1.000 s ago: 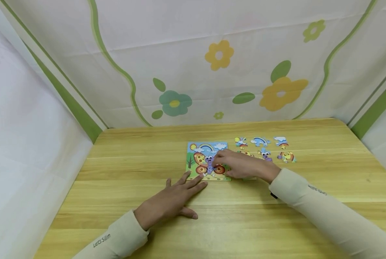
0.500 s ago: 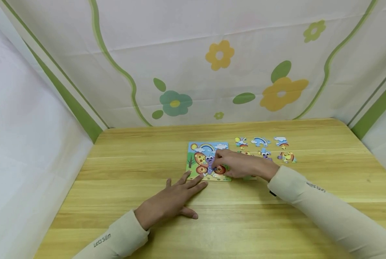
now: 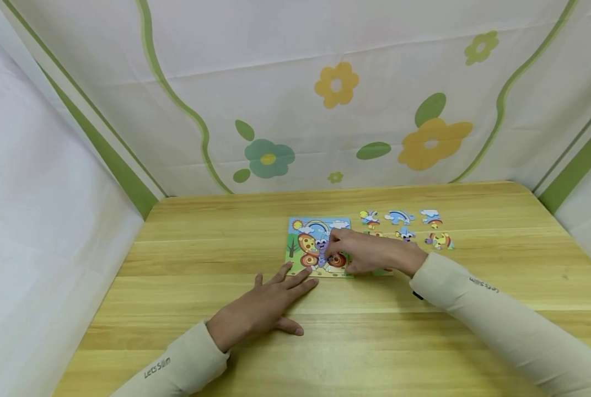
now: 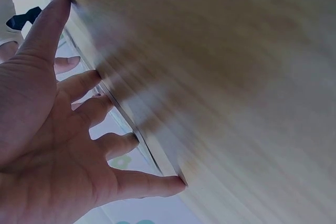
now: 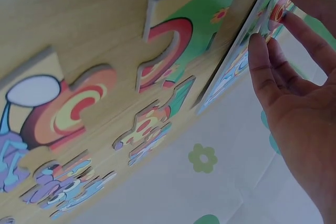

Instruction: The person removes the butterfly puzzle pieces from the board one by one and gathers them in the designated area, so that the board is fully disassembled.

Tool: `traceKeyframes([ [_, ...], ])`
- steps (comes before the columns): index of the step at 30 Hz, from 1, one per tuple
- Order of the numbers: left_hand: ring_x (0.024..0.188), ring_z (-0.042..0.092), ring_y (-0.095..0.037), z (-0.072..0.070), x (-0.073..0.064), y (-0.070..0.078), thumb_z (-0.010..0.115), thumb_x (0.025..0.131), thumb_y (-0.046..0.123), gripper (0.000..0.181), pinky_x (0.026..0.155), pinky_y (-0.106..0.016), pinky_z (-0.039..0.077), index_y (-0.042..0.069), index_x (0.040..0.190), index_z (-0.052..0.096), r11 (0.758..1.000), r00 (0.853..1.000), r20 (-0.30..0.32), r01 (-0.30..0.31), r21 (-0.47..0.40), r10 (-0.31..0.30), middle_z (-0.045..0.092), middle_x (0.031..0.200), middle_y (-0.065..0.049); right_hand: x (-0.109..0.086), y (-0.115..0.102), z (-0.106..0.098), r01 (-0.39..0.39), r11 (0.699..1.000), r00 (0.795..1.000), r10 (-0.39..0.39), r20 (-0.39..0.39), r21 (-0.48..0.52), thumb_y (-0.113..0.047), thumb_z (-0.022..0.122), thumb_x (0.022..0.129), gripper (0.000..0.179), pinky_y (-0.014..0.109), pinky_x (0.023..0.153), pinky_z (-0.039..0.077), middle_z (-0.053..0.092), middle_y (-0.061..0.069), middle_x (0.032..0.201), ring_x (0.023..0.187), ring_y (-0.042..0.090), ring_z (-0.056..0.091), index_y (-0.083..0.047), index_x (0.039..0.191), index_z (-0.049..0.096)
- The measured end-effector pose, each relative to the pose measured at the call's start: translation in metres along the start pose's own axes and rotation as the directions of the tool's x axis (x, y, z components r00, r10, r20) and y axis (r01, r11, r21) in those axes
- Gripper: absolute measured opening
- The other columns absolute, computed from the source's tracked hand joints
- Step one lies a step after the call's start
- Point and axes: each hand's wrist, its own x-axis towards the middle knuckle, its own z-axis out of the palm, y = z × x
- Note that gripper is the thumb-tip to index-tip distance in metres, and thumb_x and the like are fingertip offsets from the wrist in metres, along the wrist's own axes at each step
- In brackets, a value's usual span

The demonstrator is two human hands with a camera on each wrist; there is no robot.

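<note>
A butterfly jigsaw puzzle board (image 3: 293,255) lies flat on the wooden table. Fingers spread, my left hand (image 3: 266,307) rests at the board's near edge; in the left wrist view its fingertips (image 4: 176,182) touch the edge and the tabletop, thumb apart. My right hand (image 3: 364,251) reaches over the right half of the board with fingers bent down. Seen from the right wrist, its thumb and fingers pinch a puzzle piece (image 5: 277,13) with a red swirl, close against the board. Part of that piece is hidden behind the fingers.
Loose pieces lie right of the board in rows, among them a rainbow piece (image 3: 399,216), a cloud piece (image 3: 430,217) and a purple-faced piece (image 3: 406,236). The right forearm partly covers the nearer ones, including a green corner piece (image 5: 210,11). A flowered curtain (image 3: 295,99) hangs behind the table.
Almost nothing moves. The right hand stays at the same spot on the board, its forearm shifting slightly left; the left hand keeps still.
</note>
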Motion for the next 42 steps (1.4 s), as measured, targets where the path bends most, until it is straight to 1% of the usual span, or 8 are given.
traceKeyframes([
  [8, 0.163, 0.009, -0.041, 0.000, 0.000, 0.000, 0.073, 0.091, 0.053, 0.092, 0.108, -0.085, 0.027, 0.027, 0.168, 0.028, 1.000, 1.000, -0.005, 0.000, 0.007, 0.000, 0.016, 0.177, 0.002, 0.003, 0.000, 0.002, -0.018, 1.000, 1.000, 0.018, -0.023, -0.004, -0.006, 0.083, 0.087, 0.041, 0.041, 0.097, 0.053, 0.058, 0.005, 0.128, 0.118, 0.023, 0.056, -0.017, 0.125, 0.072],
  [16, 0.163, 0.009, -0.041, 0.000, 0.000, -0.001, 0.072, 0.092, 0.054, 0.092, 0.108, -0.086, 0.027, 0.027, 0.168, 0.027, 1.000, 1.000, -0.005, -0.005, 0.003, 0.005, 0.015, 0.177, 0.003, 0.005, -0.001, 0.002, -0.026, 0.999, 0.999, 0.026, -0.030, -0.028, -0.008, 0.083, 0.087, 0.039, 0.040, 0.092, 0.053, 0.058, 0.006, 0.127, 0.112, 0.021, 0.056, -0.017, 0.123, 0.072],
  [25, 0.164, 0.009, -0.040, 0.001, 0.000, -0.001, 0.072, 0.092, 0.053, 0.092, 0.108, -0.085, 0.028, 0.028, 0.168, 0.027, 1.000, 1.000, -0.005, -0.002, 0.006, 0.003, 0.015, 0.177, 0.003, 0.007, 0.000, 0.002, -0.017, 0.999, 0.999, 0.015, -0.047, -0.045, -0.004, 0.081, 0.085, 0.039, 0.043, 0.095, 0.054, 0.059, 0.009, 0.129, 0.116, 0.026, 0.057, -0.015, 0.121, 0.071],
  [30, 0.163, 0.009, -0.041, 0.002, 0.000, -0.001, 0.073, 0.092, 0.053, 0.092, 0.108, -0.086, 0.027, 0.027, 0.168, 0.027, 1.000, 1.000, -0.008, -0.003, 0.003, 0.003, 0.016, 0.177, 0.003, 0.006, -0.002, 0.002, -0.019, 0.998, 0.999, 0.017, -0.051, -0.052, -0.005, 0.081, 0.086, 0.040, 0.045, 0.098, 0.054, 0.060, 0.010, 0.132, 0.122, 0.028, 0.057, -0.014, 0.124, 0.071],
  [35, 0.163, 0.010, -0.041, 0.001, 0.000, -0.001, 0.073, 0.092, 0.052, 0.092, 0.108, -0.086, 0.027, 0.027, 0.168, 0.028, 1.000, 1.000, -0.007, -0.003, -0.002, 0.003, 0.017, 0.177, 0.002, -0.005, -0.002, -0.001, -0.007, 0.998, 0.997, 0.001, -0.082, -0.067, -0.003, 0.079, 0.086, 0.040, 0.045, 0.098, 0.055, 0.061, 0.011, 0.134, 0.123, 0.030, 0.058, -0.013, 0.124, 0.071],
  [38, 0.163, 0.010, -0.042, 0.000, 0.000, 0.000, 0.073, 0.092, 0.052, 0.092, 0.108, -0.086, 0.028, 0.026, 0.168, 0.028, 1.000, 1.000, -0.013, -0.007, 0.002, 0.007, 0.017, 0.177, 0.001, -0.019, 0.003, -0.004, -0.005, 0.998, 0.994, -0.002, -0.107, -0.070, 0.001, 0.076, 0.086, 0.039, 0.044, 0.095, 0.055, 0.061, 0.010, 0.134, 0.122, 0.030, 0.059, -0.013, 0.122, 0.072],
  [42, 0.163, 0.011, -0.042, 0.000, -0.001, 0.000, 0.074, 0.091, 0.052, 0.093, 0.107, -0.086, 0.027, 0.025, 0.168, 0.028, 1.000, 1.000, -0.016, -0.010, 0.001, 0.010, 0.018, 0.177, 0.000, -0.043, 0.015, -0.009, -0.010, 0.998, 0.989, 0.000, -0.146, -0.068, 0.005, 0.074, 0.086, 0.042, 0.042, 0.091, 0.054, 0.060, 0.009, 0.131, 0.117, 0.027, 0.058, -0.011, 0.125, 0.073],
])
